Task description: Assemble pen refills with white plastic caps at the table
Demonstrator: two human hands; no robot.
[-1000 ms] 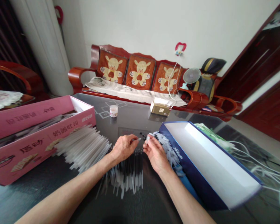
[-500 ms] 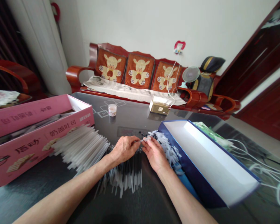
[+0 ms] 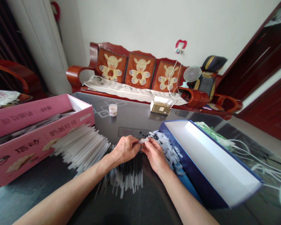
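My left hand is closed, its thumb and forefinger pinching one end of a small translucent white plastic tube. The fingertips of my right hand close on the tube's other end, so it bridges the two hands. Below my left hand lies a row of thin sticks, dark above and translucent towards me. A fanned pile of longer translucent tubes is left of that hand. Just right of my right hand is a heap of small whitish plastic pieces, with a few black ones at its far end.
A pink box holding long translucent pieces stands at the left. An open blue box with a white inside is at the right, beside white cables. Further back are a small jar and a tissue box.
The fingers of my right hand have curled in more around the white tube, which shows more plainly between the hands. My left hand has hardly moved.
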